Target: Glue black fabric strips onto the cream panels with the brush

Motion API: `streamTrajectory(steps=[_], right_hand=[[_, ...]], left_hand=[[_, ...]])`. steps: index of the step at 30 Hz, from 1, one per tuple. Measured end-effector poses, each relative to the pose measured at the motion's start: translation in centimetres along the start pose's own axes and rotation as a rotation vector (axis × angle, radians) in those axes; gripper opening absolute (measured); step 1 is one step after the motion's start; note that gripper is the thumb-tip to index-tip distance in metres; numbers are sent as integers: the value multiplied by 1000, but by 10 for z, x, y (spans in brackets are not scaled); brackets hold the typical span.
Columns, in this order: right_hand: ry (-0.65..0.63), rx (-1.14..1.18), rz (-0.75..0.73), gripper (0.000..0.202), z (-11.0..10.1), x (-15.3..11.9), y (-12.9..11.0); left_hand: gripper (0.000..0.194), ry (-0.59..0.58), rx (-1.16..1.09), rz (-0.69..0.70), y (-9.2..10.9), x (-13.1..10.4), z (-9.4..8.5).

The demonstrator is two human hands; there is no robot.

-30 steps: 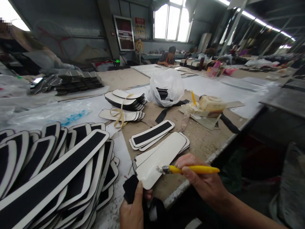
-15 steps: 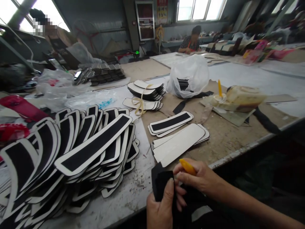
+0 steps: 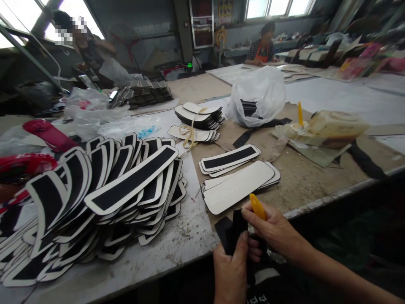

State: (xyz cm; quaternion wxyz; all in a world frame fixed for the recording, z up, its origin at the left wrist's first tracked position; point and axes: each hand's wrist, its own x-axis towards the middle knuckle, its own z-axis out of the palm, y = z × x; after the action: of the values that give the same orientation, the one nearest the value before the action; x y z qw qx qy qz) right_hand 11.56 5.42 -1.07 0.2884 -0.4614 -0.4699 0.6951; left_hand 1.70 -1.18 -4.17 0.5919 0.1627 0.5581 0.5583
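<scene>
Below the table's front edge, my left hand (image 3: 232, 264) is closed around a small bunch of black fabric strips (image 3: 236, 230), with the thumb pressed on top. My right hand (image 3: 274, 228) is closed too. A yellow-handled tool (image 3: 257, 207) sticks up between its thumb and fingers, its working end hidden. The same thumb and fingertips pinch the upper edge of a black strip. Just beyond my hands lies a short stack of white curved panels (image 3: 238, 190). Behind it are white panels with black strips on them (image 3: 229, 159).
A large fanned pile of black-and-white panels (image 3: 133, 181) covers the table's left side. Farther back stand a tied bundle (image 3: 198, 116), a white plastic bag (image 3: 257, 95) and a stained plastic container (image 3: 338, 126) beside another yellow handle (image 3: 300, 113). Two people (image 3: 261, 48) are across the table.
My right hand has lifted slightly, drawing up the edge of a black strip. The view has shifted, so my hands appear farther right. The person at left has raised an arm.
</scene>
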Motion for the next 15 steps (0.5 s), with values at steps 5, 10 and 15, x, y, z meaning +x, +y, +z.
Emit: streamTrajectory(steps=[5, 10, 15], right_hand=[[22, -20, 1, 33, -8, 4, -5], [-174, 133, 58, 33, -7, 2, 7], [184, -26, -53, 35, -14, 4, -1]], left_hand=[[38, 6, -50, -20, 4, 0, 2], [36, 25, -48, -4, 7, 1, 5], [40, 37, -15, -21, -1, 0, 6]])
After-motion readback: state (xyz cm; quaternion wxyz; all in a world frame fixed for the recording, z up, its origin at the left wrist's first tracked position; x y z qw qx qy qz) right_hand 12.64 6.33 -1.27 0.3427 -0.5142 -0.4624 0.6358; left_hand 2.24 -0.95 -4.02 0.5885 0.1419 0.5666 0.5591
